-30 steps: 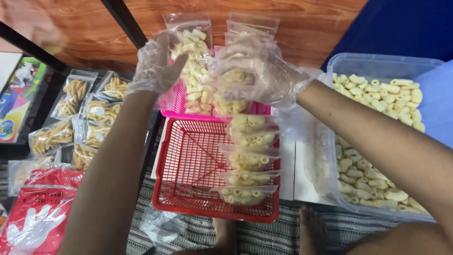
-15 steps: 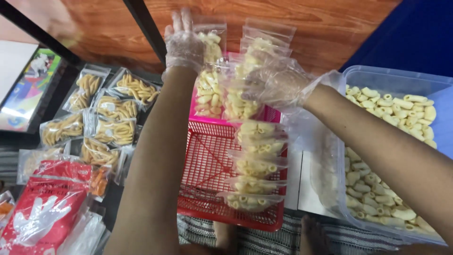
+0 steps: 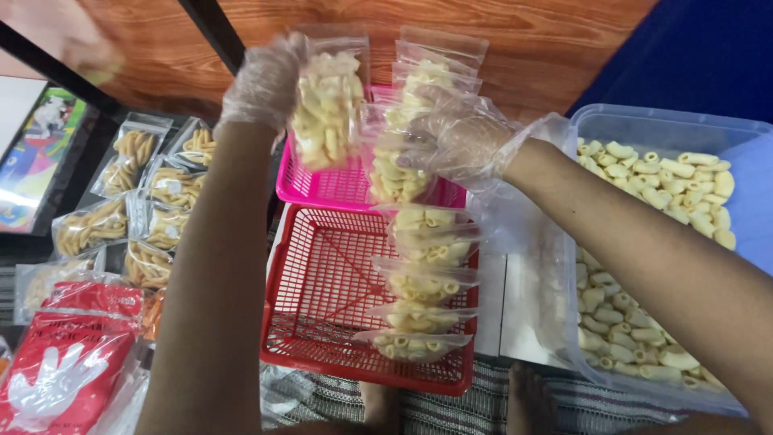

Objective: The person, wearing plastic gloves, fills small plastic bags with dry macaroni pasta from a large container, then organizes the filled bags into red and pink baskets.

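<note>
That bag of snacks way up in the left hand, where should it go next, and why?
Probably down onto the row of filled bags in the red basket. The left hand holds its snack bag up above the pink basket, apart from the rest, while the right hand rests on the row's top bags. Bare mesh shows beside that row.

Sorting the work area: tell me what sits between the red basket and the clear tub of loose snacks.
In the head view, a white surface shows between the red basket and the clear tub; nothing else lies there.
</note>
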